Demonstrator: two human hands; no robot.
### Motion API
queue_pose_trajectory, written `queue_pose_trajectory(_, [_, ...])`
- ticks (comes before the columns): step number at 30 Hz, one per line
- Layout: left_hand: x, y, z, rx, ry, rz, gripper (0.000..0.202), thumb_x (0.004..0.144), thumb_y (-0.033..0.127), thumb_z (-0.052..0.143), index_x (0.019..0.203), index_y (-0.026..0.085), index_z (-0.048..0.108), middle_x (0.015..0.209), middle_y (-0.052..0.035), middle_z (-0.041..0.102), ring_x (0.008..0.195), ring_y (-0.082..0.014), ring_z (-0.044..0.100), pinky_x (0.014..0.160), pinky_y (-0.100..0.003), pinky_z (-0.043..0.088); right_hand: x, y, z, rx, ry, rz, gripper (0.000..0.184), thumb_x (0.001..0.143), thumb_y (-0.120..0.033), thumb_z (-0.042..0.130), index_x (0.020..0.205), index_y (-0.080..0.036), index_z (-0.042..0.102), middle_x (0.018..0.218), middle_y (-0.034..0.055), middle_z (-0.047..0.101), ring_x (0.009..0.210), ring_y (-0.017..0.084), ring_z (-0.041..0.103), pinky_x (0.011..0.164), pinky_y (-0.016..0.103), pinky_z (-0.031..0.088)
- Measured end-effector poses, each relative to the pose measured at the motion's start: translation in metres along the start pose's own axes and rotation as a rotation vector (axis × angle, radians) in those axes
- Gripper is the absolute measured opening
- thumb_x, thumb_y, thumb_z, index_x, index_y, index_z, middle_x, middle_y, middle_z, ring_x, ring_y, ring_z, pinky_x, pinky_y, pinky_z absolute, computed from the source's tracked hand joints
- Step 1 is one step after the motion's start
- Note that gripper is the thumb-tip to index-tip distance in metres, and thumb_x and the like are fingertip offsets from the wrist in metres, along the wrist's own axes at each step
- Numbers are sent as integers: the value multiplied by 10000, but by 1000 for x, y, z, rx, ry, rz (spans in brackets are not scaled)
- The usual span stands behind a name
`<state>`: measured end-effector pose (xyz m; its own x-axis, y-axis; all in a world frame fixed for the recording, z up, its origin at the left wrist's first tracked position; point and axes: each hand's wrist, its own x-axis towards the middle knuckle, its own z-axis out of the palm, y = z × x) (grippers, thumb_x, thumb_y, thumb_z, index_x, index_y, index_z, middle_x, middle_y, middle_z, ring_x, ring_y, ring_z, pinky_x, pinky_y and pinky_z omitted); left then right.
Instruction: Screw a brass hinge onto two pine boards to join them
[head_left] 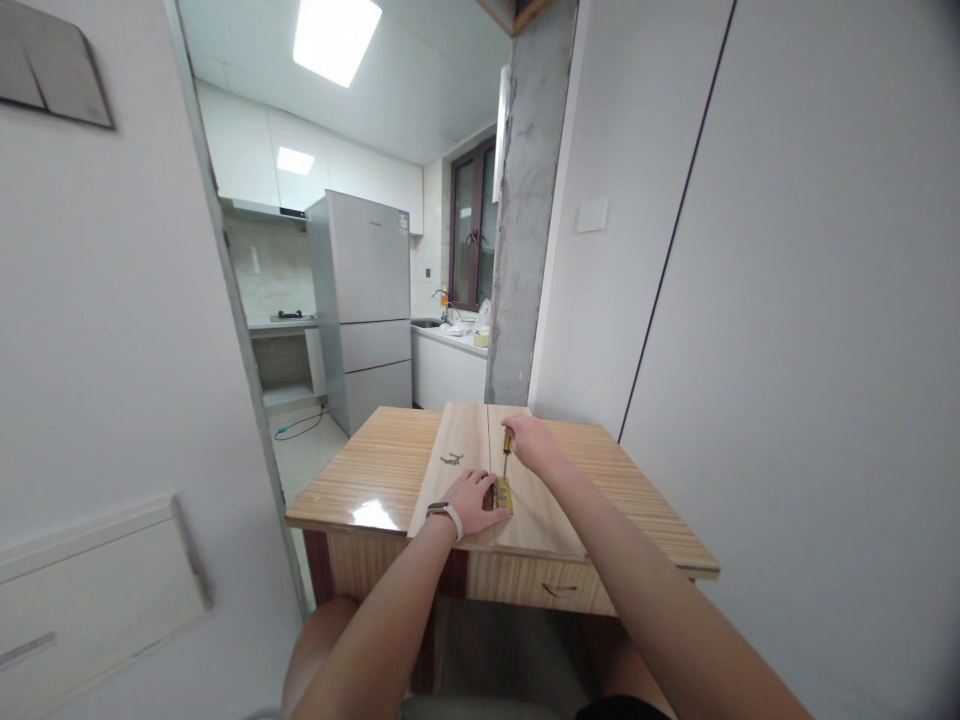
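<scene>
My right hand (527, 440) is closed round the handle of a screwdriver (507, 442), which stands nearly upright. Its shaft points down at a brass-coloured hinge (504, 497) lying flat on a pale wooden board (536, 515). Whether the tip sits in a screw is too small to tell. My left hand (472, 498), with a watch on its wrist, holds the hinge against the board, thumb at the near edge and fingers at the far side. Part of the hinge is hidden under those fingers. Several loose screws (451, 459) lie on the board, left of the hinge.
Under the board is a striped wooden table (360, 470) with a drawer (551, 587) at its front. A dark line runs along the board. White walls rise on both sides. Beyond stand a grey fridge (371, 280) and a kitchen counter (450, 365) with a sink.
</scene>
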<state>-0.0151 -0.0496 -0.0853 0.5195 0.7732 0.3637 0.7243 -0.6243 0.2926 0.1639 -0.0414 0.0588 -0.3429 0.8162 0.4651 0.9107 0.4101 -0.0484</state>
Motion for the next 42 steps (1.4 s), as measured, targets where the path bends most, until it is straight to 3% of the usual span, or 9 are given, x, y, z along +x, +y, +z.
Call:
queue_pose_trajectory(12, [0,0,0,-9,-2,-9,804,812,765,553,1406,224,528,1406,-121,543,1307,-343,451,1130,-482,346,0,8,6,19,-16,44,375,916,-35,460,1181,-183,679,1170,85,718,1092,184,625,938,251,404])
queue_pose_trajectory(24, [1,-2,2,9,0,13,794,818,755,556,1396,211,532,1395,-126,546,1291,-337,463,1121,-477,358,2,3,6,13,-8,118,196,973,-197,516,1110,-178,655,1107,114,697,1031,208,620,873,274,398])
queue_pose_trajectory(32, [1,-1,1,1,-9,-2,793,819,757,553,1405,223,525,1401,-123,544,1302,-342,458,1125,-488,349,-2,6,5,31,18,46,269,1000,-163,417,1094,-200,666,1123,83,684,1018,185,613,872,255,389])
queue_pose_trajectory(42, [0,0,-1,-15,-21,-19,815,810,764,560,1428,234,513,1420,-119,533,1317,-345,441,1133,-492,334,-4,5,2,-1,2,76,311,1002,-171,409,1165,-231,667,1152,70,703,1020,192,626,857,263,400])
